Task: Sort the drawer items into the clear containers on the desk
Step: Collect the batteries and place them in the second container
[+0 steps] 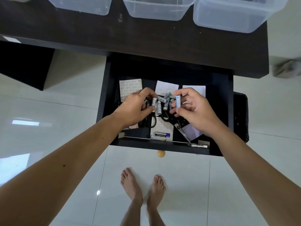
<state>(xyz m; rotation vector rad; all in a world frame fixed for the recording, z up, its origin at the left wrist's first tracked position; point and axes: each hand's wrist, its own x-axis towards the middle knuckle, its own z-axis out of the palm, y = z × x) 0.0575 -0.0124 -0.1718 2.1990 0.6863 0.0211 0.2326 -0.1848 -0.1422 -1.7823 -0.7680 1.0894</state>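
Room: white glossy tile floor [65, 111], dark desk [146, 38] at top, your bare feet [143, 186] below the drawer.
Desk: three clear containers [154, 8] in a row along its far edge.
Drawer: open drawer [224, 111] pulled out under the desk, tan knob [161, 153] on its front edge.
Left hand: your left hand [135, 110] is over the drawer's left-middle, fingers curled, pinching a white battery [154, 104].
Right hand: your right hand [193, 110] is over the right-middle, thumb and fingers pinching a blue-and-white battery [178, 101], held upright.
Battery pile: loose batteries [165, 101] lie mid-drawer between your hands.
Front edge: dark-blue battery [162, 135] on a paper sheet.
Scissors: black-handled scissors [177, 126] under your right hand, blades toward the front-right corner; a second black-handled pair [150, 121] under your left.
Back: patterned sheets [130, 88] along the back.
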